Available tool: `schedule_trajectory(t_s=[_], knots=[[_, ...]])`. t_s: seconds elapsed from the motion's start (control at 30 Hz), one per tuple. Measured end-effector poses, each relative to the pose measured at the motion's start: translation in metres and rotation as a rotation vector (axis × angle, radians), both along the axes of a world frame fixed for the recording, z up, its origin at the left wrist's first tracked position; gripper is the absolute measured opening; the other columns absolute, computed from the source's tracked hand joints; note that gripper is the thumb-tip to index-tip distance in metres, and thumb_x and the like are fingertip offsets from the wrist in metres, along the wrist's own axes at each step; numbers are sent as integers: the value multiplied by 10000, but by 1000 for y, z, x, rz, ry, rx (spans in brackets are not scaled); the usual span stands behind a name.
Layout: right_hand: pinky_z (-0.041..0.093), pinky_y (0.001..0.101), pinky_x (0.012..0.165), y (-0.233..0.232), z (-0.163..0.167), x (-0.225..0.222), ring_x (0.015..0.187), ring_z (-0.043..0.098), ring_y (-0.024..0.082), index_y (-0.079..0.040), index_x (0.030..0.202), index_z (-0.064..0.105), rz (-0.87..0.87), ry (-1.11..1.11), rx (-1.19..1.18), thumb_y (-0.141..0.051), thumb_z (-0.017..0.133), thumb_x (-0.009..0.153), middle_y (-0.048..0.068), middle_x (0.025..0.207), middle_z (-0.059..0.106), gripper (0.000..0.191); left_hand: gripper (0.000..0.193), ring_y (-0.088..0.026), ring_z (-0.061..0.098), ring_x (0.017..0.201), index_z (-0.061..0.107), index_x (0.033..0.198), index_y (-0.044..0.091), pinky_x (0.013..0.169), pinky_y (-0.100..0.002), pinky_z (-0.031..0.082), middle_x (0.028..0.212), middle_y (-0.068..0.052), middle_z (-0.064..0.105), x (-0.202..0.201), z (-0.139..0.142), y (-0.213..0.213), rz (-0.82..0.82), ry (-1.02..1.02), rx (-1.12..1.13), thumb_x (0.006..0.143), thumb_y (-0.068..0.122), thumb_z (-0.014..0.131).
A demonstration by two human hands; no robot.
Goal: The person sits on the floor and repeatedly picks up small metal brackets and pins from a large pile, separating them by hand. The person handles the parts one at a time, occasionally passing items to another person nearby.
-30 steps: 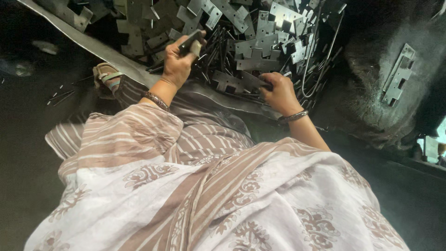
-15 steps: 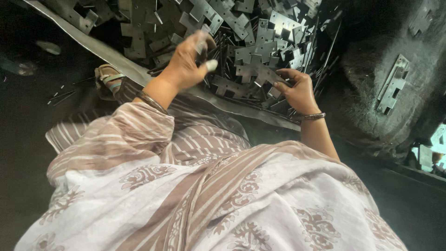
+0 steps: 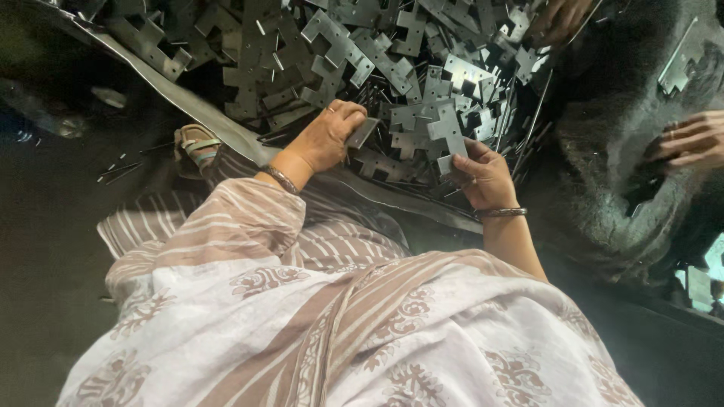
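Observation:
A big heap of flat grey metal brackets (image 3: 362, 53) with notched, stepped outlines fills the top of the head view. My left hand (image 3: 328, 137) rests at the heap's near edge, fingers curled around a small flat metal piece (image 3: 363, 132). My right hand (image 3: 483, 175) sits a little to the right, pinching the lower edge of a stepped metal bracket (image 3: 446, 136) that stands up from the pile. Both wrists carry bangles. Thin metal rods (image 3: 528, 113) lie mixed among the brackets.
My striped and patterned clothing (image 3: 339, 324) covers the lower frame; a sandalled foot (image 3: 197, 145) shows at left. Another person's hand (image 3: 694, 139) reaches in at the right edge, and a second one (image 3: 558, 19) at the top. A dark sheet (image 3: 249, 147) edges the heap.
My left hand has come down from a raised position to the near edge of the heap. My right hand has shifted slightly and now grips an upright bracket.

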State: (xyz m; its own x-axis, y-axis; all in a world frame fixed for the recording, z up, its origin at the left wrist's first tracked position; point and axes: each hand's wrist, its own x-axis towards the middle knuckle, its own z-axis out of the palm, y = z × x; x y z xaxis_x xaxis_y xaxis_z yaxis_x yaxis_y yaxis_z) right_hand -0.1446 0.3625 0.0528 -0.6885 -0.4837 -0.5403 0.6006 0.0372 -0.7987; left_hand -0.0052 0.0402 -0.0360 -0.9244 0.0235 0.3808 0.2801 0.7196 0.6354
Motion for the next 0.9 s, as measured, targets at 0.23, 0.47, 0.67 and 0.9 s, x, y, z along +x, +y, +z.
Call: schedule_trajectory(t_s=[0.23,0.47,0.67,0.9], knots=[[570,309,852,-5,-10,6,981,688,167,44,1345,625,100,-31,-21,24,729,924,96,1170,704,434,238,-281,600,1161,780,941,161,949,-409,518,1235,-49,652,8,-3,-10,-196,-173,-336,760,25,706],[586,308,868,-6,-6,8,1010,688,158,30,1334,615,74,-34,-6,22,720,904,77,1176,701,444,180,-266,626,1091,746,918,98,921,-398,534,1099,-14,718,-2,-2,0,-106,5,-44,769,175,810],[589,322,861,-3,-3,6,1017,702,181,9,1343,597,-5,-59,-29,37,698,908,85,1172,707,447,266,-281,640,1046,735,969,75,919,-390,544,1117,-32,734,-6,-4,-7,37,26,115,727,156,812],[612,375,879,-12,3,11,1021,704,186,7,1333,603,26,-43,-4,39,693,907,75,1166,697,436,208,-238,662,1081,763,940,183,867,-400,532,1126,26,731,-5,-14,-8,-22,-38,-329,776,57,739]])
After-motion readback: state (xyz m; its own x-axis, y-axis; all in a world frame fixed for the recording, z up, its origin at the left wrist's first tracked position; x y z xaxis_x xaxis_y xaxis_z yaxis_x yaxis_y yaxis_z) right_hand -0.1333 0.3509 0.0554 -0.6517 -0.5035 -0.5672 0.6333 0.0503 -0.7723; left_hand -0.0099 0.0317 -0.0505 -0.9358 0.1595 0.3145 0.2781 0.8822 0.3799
